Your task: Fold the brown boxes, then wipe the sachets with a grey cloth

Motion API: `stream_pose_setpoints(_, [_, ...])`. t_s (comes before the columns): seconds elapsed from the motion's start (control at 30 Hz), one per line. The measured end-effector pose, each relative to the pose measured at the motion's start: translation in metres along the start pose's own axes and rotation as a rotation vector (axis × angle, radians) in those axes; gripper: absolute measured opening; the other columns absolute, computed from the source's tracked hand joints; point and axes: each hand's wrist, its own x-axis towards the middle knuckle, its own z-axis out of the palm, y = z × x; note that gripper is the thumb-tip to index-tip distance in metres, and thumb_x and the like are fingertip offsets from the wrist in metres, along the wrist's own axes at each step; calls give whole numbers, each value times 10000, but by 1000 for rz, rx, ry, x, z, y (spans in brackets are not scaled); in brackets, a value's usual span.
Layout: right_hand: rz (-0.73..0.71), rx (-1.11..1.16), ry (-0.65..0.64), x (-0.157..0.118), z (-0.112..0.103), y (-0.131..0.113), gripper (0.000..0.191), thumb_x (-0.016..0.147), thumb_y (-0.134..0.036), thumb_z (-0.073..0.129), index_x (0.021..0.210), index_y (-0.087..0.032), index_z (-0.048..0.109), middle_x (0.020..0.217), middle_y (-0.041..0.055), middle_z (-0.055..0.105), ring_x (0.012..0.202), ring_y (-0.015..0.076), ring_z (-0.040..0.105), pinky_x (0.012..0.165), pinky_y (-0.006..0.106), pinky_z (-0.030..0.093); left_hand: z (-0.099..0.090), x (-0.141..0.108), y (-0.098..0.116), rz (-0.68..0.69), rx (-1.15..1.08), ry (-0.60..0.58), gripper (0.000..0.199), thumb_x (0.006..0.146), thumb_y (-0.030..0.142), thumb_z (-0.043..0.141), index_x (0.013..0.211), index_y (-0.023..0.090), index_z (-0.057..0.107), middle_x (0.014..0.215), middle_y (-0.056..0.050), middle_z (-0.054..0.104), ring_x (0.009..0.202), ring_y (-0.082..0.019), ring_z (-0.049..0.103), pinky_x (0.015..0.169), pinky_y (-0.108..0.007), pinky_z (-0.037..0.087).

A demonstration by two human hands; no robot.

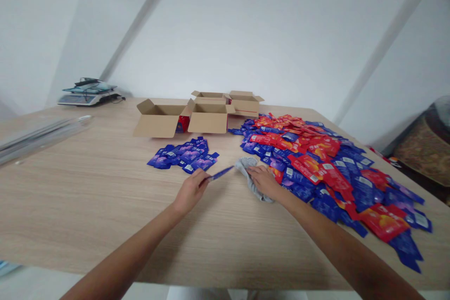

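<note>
My left hand [192, 191] is closed on the near end of a blue pouch [221, 173], which is seen nearly edge-on above the table. Beyond that hand lies a small pile of blue pouches [191, 152]. My right hand [263, 180] rests on a grey cloth [253, 186], its fingers bent over the fabric. The cloth is crumpled on the table, touching the left edge of a large heap of red and blue pouches [311, 161]. Part of the cloth is hidden under my right hand.
Several open cardboard boxes [207, 124] stand at the back of the table [87, 187]. A scale [84, 98] with things piled on it sits at the far left. Long clear-wrapped strips [42, 136] lie along the left side. A brown patterned object [425, 143] is beyond the right edge.
</note>
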Motion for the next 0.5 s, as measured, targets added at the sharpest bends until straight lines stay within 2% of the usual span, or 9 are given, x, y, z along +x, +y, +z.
stream_pose_setpoints(0.07, [48, 46, 91, 9, -10, 22, 409, 930, -249, 307, 1265, -249, 542, 1324, 25, 524, 1184, 205, 432, 991, 364, 321, -10, 15, -20, -243, -53, 100, 218, 878, 326, 474, 857, 163, 617, 777, -34, 601, 738, -169, 583, 699, -268, 468])
stream_pose_setpoints(0.1, [114, 44, 146, 12, -15, 31, 415, 938, -269, 287, 1269, -232, 536, 1312, 39, 532, 1179, 201, 442, 987, 360, 327, -13, 22, -31, -350, -61, 108, 251, 863, 359, 489, 869, 147, 622, 759, -42, 606, 717, -182, 592, 681, -282, 476])
stream_pose_setpoints(0.17, [291, -33, 188, 16, -21, 47, 429, 925, -299, 324, 1294, -176, 504, 1288, 95, 540, 1169, 230, 455, 967, 383, 343, -13, 30, -50, -454, 26, 186, 363, 816, 399, 550, 1016, 102, 608, 888, -102, 629, 829, -240, 610, 741, -343, 487])
stream_pose_setpoints(0.23, [431, -150, 109, 19, -24, 58, 461, 872, -315, 432, 1289, -130, 497, 1271, 148, 540, 1162, 287, 458, 941, 429, 353, -7, 29, -61, -356, 179, 248, 504, 800, 385, 581, 1202, 86, 527, 1119, -171, 583, 1060, -298, 542, 887, -420, 438])
stream_pose_setpoints(0.27, [466, -200, 55, 19, -23, 62, 471, 842, -309, 475, 1269, -114, 510, 1264, 167, 539, 1156, 310, 459, 929, 448, 356, -2, 25, -62, -269, 248, 231, 534, 811, 363, 575, 1270, 107, 483, 1227, -179, 532, 1161, -308, 476, 948, -446, 394])
stream_pose_setpoints(0.37, [451, -310, -10, 21, -20, 62, 410, 826, -246, 479, 1195, -83, 551, 1230, 211, 549, 1128, 326, 480, 906, 463, 364, 20, 12, -56, -40, 382, -9, 467, 874, 331, 506, 1333, 266, 454, 1424, -90, 389, 1328, -309, 283, 1046, -522, 253])
stream_pose_setpoints(0.43, [402, -366, 12, 23, -20, 59, 373, 854, -180, 418, 1186, -63, 543, 1169, 232, 576, 1097, 311, 509, 893, 448, 373, 31, 6, -52, -1, 447, -142, 422, 904, 376, 459, 1324, 336, 466, 1462, -40, 348, 1364, -326, 204, 1057, -578, 173])
stream_pose_setpoints(0.5, [361, -389, 19, 23, -26, 57, 362, 870, -112, 352, 1176, -57, 538, 1097, 229, 608, 1060, 287, 542, 876, 412, 390, 37, 7, -54, -39, 496, -184, 430, 920, 418, 417, 1341, 338, 450, 1472, -40, 335, 1372, -344, 177, 1052, -607, 137])
